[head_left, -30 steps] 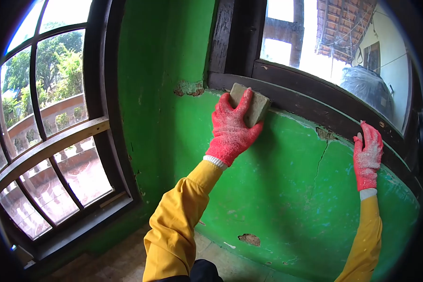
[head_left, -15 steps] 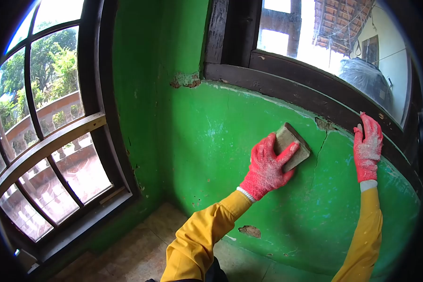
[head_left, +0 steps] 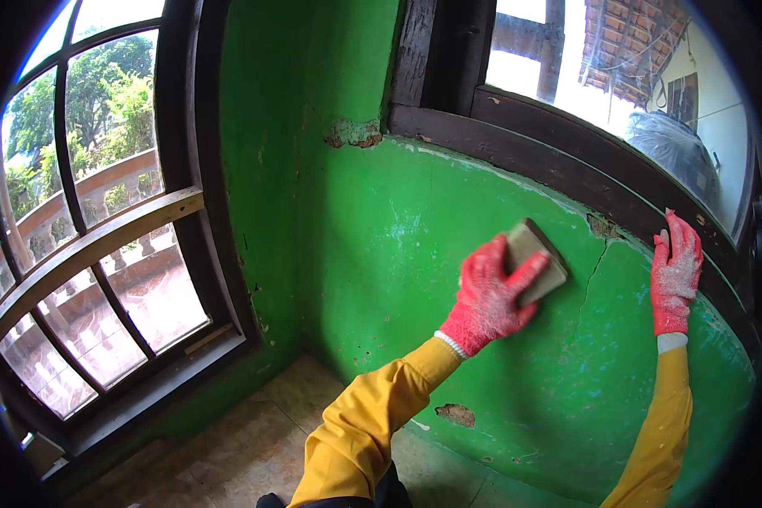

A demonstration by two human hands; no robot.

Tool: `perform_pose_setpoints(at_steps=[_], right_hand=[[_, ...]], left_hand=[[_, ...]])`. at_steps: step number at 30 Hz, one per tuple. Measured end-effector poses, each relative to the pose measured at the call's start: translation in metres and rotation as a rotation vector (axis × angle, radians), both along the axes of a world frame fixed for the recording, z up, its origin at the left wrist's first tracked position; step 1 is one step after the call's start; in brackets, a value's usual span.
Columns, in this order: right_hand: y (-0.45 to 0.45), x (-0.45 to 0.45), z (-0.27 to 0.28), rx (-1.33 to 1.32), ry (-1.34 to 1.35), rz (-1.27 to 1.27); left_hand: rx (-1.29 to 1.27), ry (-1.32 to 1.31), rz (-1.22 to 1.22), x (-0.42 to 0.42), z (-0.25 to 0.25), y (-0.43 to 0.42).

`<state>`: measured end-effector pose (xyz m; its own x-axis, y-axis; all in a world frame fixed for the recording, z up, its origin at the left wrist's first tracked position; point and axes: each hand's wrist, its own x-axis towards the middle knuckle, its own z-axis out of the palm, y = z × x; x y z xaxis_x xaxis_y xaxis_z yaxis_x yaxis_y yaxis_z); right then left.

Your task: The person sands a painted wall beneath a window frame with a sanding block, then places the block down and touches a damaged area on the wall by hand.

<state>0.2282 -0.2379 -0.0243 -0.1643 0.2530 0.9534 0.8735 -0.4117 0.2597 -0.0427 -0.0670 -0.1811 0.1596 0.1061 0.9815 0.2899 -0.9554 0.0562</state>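
Observation:
My left hand [head_left: 489, 296], in a dusty red glove, is closed around a beige sanding block [head_left: 538, 261] with a darker edge. The block lies against the green wall [head_left: 372, 262]; hand and block are slightly blurred. At the right, my right hand [head_left: 676, 275], in a matching glove, rests with its fingers stretched upward against the dark wooden window sill [head_left: 559, 173]. It holds nothing that I can see. Just right of the block, a crack [head_left: 595, 275] runs down the wall from a chipped patch [head_left: 602, 226] under the sill.
A barred window [head_left: 102, 212] with a wooden crossbar [head_left: 102, 241] stands at the left. Bare plaster shows at a broken spot [head_left: 353, 134] by the sill's left end and a hole [head_left: 455, 414] low down. Below lies the tiled floor [head_left: 254, 423].
The whole view has shifted a little, so the wall and window appear further right. My left hand with the sanding block has moved slightly along the wall. My right hand stays at the sill.

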Motion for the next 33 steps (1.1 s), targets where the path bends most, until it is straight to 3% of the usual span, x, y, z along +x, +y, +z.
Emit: perform_pose_setpoints(at_steps=[2,4,6,8,9,11,13,15,18,20,21,23,25,28,30,31,32,33], right_hand=[[0.001,0.004,0.0,-0.004,-0.041,0.04],[0.001,0.007,0.0,-0.015,-0.038,0.048],[0.002,0.004,0.001,0.004,-0.046,0.051],[0.002,-0.008,0.001,0.019,0.029,0.0],[0.001,-0.011,0.001,0.02,0.014,-0.015],[0.002,-0.004,0.001,0.017,0.009,-0.004],[0.002,-0.004,0.001,0.008,0.011,-0.006],[-0.001,-0.005,0.0,-0.004,-0.005,0.021],[-0.002,-0.006,0.003,-0.022,-0.026,0.061],[-0.003,-0.008,0.003,-0.031,-0.013,0.062],[-0.001,-0.012,0.004,-0.014,0.01,0.011],[0.0,-0.014,0.003,-0.004,0.031,-0.044],[0.001,-0.01,0.005,0.012,-0.01,-0.031],[0.001,-0.006,0.005,0.011,0.097,-0.063],[0.002,0.03,0.009,-0.032,0.112,-0.046],[-0.002,0.047,0.007,-0.046,0.305,-0.047],[-0.002,0.031,0.002,-0.068,0.325,-0.062],[0.002,0.001,-0.002,0.002,0.0,-0.049]], left_hand=[[0.106,-0.006,0.037,-0.014,0.002,0.003],[-0.084,-0.047,0.121,-0.046,0.004,0.034],[-0.34,-0.347,0.411,-0.072,0.002,0.075],[-0.69,-0.695,0.31,-0.097,0.015,0.105],[-0.693,-0.686,0.304,-0.091,0.018,0.1],[-0.588,-0.589,0.398,-0.077,0.022,0.088],[-0.309,-0.312,0.404,-0.042,0.023,0.044],[-0.045,-0.091,0.08,-0.019,0.023,0.009],[0.063,-0.008,0.121,-0.032,0.024,0.022],[-0.208,-0.12,0.215,-0.063,0.036,0.051],[-0.34,-0.294,0.355,-0.072,0.041,0.074],[-0.716,-0.58,0.4,-0.097,0.069,0.099],[-0.773,-0.629,0.417,-0.093,0.082,0.095],[-0.309,-0.382,0.32,-0.036,0.066,0.045],[0.04,-0.028,0.207,-0.004,0.045,0.001],[0.092,0.018,0.061,0.001,0.042,-0.003],[0.113,0.03,0.089,-0.002,0.043,0.001],[0.115,0.002,0.132,-0.01,0.045,0.014]])
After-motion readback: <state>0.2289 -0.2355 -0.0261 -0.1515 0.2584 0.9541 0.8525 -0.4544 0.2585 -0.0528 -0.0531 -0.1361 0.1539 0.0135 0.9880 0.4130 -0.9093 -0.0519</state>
